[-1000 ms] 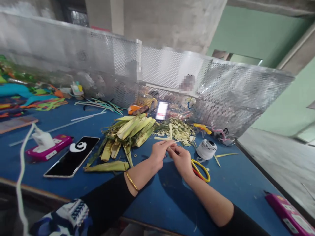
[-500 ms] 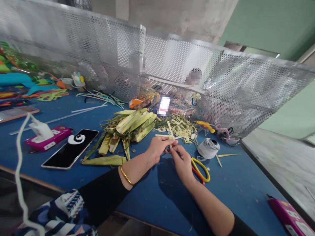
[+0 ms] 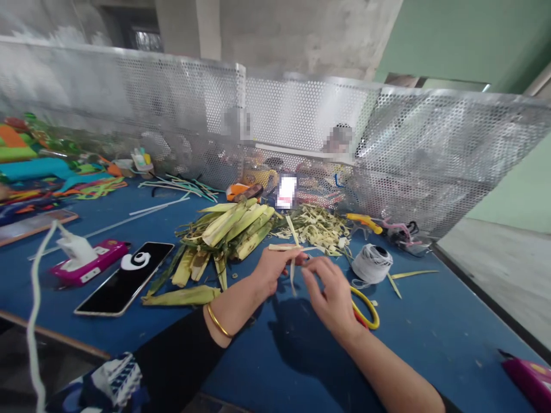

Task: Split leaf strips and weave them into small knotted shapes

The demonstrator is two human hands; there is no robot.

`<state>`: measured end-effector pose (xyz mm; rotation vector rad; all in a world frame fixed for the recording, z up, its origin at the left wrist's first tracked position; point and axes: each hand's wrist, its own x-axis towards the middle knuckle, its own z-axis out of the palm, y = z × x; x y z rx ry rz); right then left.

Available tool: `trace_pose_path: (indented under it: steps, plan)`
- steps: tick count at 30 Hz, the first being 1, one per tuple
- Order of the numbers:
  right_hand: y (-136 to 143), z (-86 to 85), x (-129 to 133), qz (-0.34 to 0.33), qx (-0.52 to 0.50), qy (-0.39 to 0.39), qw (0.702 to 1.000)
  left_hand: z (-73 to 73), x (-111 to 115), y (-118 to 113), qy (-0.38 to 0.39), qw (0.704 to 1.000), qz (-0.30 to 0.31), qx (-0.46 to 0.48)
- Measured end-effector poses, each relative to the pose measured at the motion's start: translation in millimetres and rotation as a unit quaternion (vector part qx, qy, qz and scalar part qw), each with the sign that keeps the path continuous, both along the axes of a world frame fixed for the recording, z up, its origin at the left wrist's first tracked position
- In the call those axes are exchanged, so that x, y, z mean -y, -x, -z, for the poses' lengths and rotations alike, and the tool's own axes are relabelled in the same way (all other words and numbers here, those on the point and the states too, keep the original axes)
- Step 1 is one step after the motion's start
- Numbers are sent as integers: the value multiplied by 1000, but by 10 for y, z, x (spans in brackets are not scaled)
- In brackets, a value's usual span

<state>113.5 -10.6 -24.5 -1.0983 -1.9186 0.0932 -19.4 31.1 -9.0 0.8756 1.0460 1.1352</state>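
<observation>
Pale husk strips [image 3: 293, 229] cross one another, pinched at their crossing by my left hand [image 3: 278, 264]. One strip points up and away, one lies sideways, and a tail hangs below the fingers. Just right of them, my right hand [image 3: 327, 287] has its fingers bent and apart, with no strip visible in it. Green-yellow corn husks [image 3: 236, 223] are piled beyond my left hand, and shredded husk bits [image 3: 321, 226] lie behind the strips. A ball of white string [image 3: 372, 264] stands right of my right hand. Scissors with yellow and red handles [image 3: 372, 310] lie partly hidden behind that hand.
A black-screened phone [image 3: 124, 278] and a magenta box with a white plug [image 3: 92, 261] lie left on the blue table [image 3: 249, 367]. A perforated metal screen [image 3: 301, 115] runs across the back. A yellow-handled tool [image 3: 364, 222] lies back right, a second magenta box [image 3: 531, 381] front right.
My right hand has come off the strips, moved slightly right and opened. The hanging tail of a strip now shows below my left hand. The whole view has shifted a little.
</observation>
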Motion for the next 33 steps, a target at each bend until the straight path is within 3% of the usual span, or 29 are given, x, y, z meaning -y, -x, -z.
trace_pose_path:
  steps: [2, 4, 8, 13, 18, 21, 25, 28, 30, 33]
  plan:
    - [-103, -51, -63, 86, 6, -45, 995, -15, 1, 7, 6, 1000, 24, -13]
    - [-186, -54, -142, 118, 39, -33, 992, -22, 9, 3, 16, 998, 54, -14]
    - [-226, 40, -229, 85, 73, 28, 993, 9, 17, -30, 34, 997, 68, 7]
    - [-166, 45, -167, 68, 96, 30, 993, 81, -12, -55, -33, 998, 44, -29]
    - [-165, -76, -129, 12, -11, 139, 990, 53, -39, -13, -50, 997, 53, -40]
    - [-201, -93, -177, -12, -123, 224, 967, 29, -50, 3, -28, 996, 68, -43]
    - [-273, -46, -288, -2, -317, 341, 885, 22, -36, -3, -7, 991, 129, -47]
    - [-290, -17, -322, -41, -409, 392, 823, 32, 7, -22, -13, 980, 186, -66]
    - [-270, -14, -308, -53, -430, 380, 818, 43, 38, -39, -19, 976, 202, -81]
    - [-221, -12, -270, -41, -415, 337, 844, 57, 74, -66, -43, 975, 175, -133]
